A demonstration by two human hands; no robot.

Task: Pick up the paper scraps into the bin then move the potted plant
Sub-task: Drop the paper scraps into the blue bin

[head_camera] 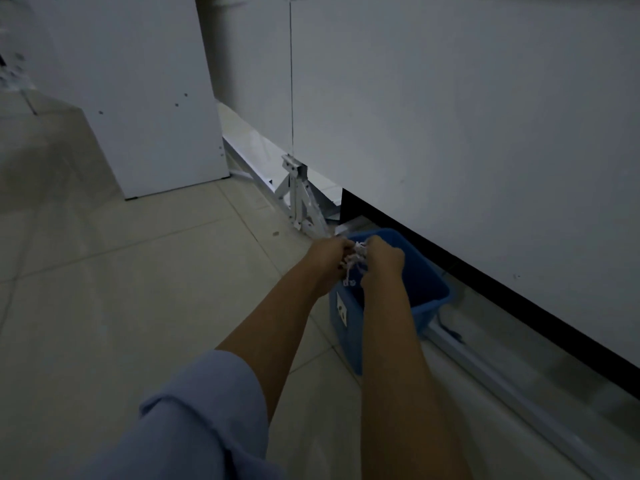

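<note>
A blue plastic bin [427, 289] stands on the tiled floor against the foot of a white panel. Both my hands are held together over its open top. My left hand [323, 254] and my right hand [382, 259] are closed around a bunch of white paper scraps [356, 261], which hang between them above the bin's opening. A few scraps dangle down toward the inside of the bin. The potted plant is nowhere in this view.
A long white panel [467, 133] with a dark gap beneath it runs along the right. A white metal bracket [301, 199] stands just beyond the bin. A white board [138, 98] leans at the left. Pale floor tiles [138, 271] spread to the left.
</note>
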